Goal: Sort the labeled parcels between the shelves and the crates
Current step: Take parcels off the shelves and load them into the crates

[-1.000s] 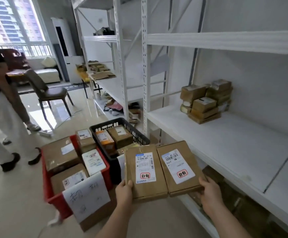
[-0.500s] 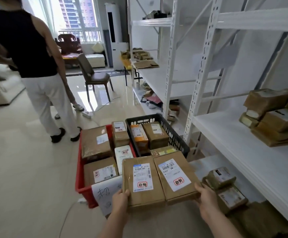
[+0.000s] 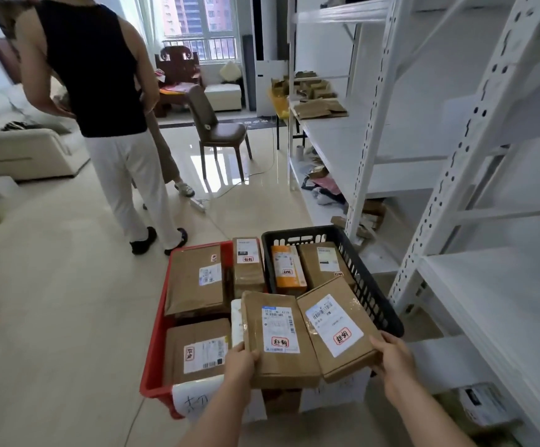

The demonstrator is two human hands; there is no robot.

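Two brown parcels [image 3: 307, 337] sit side by side above the crates, the left hand [image 3: 241, 361] gripping the left one's near corner, the right hand [image 3: 392, 361] gripping the right one's. Below lie a red crate [image 3: 155, 350] and a black crate [image 3: 363, 279], both holding labeled boxes. Beyond stands a person [image 3: 107, 124].

Parcels fill the red crate [image 3: 157, 343] almost rim to rim. The black crate [image 3: 370, 285] touching its right side holds an orange box [image 3: 288, 266] and a brown box [image 3: 325, 261], with the two hand-held parcels [image 3: 307, 333] hanging over its near half. Right of the black crate, the white shelf [image 3: 487, 285] lies bare. A person [image 3: 107, 124] stands beyond the red crate.
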